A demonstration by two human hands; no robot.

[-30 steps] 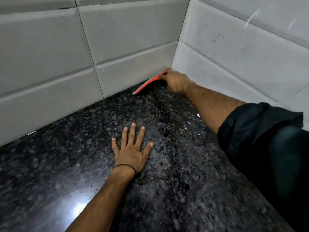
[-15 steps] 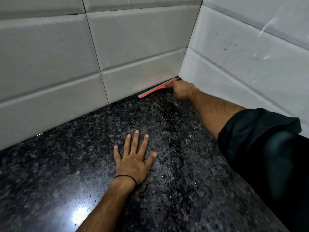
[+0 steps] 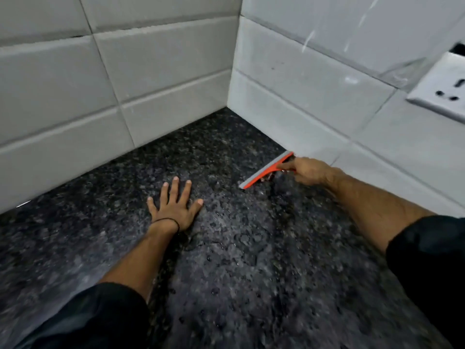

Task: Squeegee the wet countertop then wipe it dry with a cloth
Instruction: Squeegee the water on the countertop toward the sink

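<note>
The orange squeegee (image 3: 266,171) is being gripped at its handle by the right hand (image 3: 310,171), with the fingers curled round it. Its grey-edged blade is being set on the dark speckled tabletop (image 3: 251,285), far end just beside the right-hand tiled wall (image 3: 314,96), a little out from the corner. The left hand (image 3: 173,210) is being laid flat on the tabletop, fingers straight and spread, holding nothing, apart from the blade.

Step judged: squeegee pass; drying not yet begun. For a clean stroke:
- The blade is best being pressed down evenly along its full length and tilted toward the pull.
- Water is best being drawn in one line toward the near edge.
- Passes are best being overlapped, with the blade end run tight along the wall base.

The patch under the bracing palm is likely being missed, so it is needing its own pass. Droplets (image 3: 226,248) are being seen between the arms.

Hidden or unclear:
- The frame is being smeared by motion.
- Most of the handle and the fingertips are being covered by the hand.
- Full blade contact cannot be told.
- No cloth is in view.
- A white socket plate (image 3: 437,89) is being cut off at the right edge.
- The tabletop's near edge is out of frame.
</note>
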